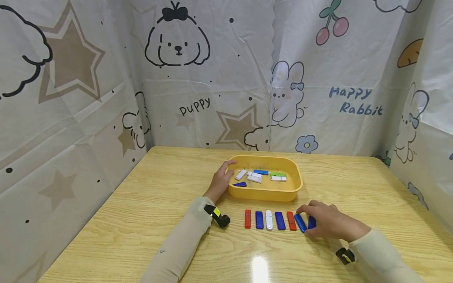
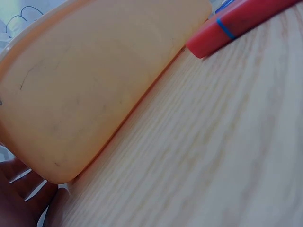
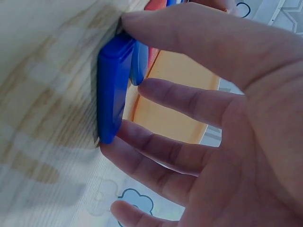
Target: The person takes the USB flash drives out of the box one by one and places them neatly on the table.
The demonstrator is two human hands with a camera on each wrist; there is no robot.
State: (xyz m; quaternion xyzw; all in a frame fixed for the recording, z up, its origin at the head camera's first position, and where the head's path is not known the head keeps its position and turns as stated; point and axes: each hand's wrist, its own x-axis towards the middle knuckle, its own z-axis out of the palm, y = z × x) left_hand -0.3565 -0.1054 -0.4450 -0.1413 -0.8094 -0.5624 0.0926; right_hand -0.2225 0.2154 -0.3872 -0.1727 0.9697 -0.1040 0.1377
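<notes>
A person sits at a wooden table [image 1: 141, 204] with a row of little flat sticks laid side by side in the lower middle of the head view. The right hand [image 1: 327, 224] rests low and to the right of the middle, at the right end of that row. Its thumb and fingers pinch the last blue stick [image 3: 112, 90], which lies flat on the wood with the thumb at one end and the fingertips at the other, likely so it can be set straight next to its neighbour. Just left of it in the head view lie another blue stick [image 1: 300, 222], a red one [image 1: 291, 221], a blue one [image 1: 280, 220], a white one [image 1: 269, 219], a blue one [image 1: 259, 219] and a red one [image 1: 247, 218], all pointing the same way, near each other but not touching. Above the row, in the middle of the picture, sits a yellow tray [image 1: 279, 192] with a few more white, blue and green sticks lying loose and jumbled inside. The left hand [image 1: 221, 182] grips the tray's left rim, thumb over the edge, which looks like it keeps the tray from sliding. In the left wrist view the tray wall fills the upper left, and the red stick shows at the top right. Cloth with puppy and rabbit drawings [image 1: 198, 70] hangs all around the back.
</notes>
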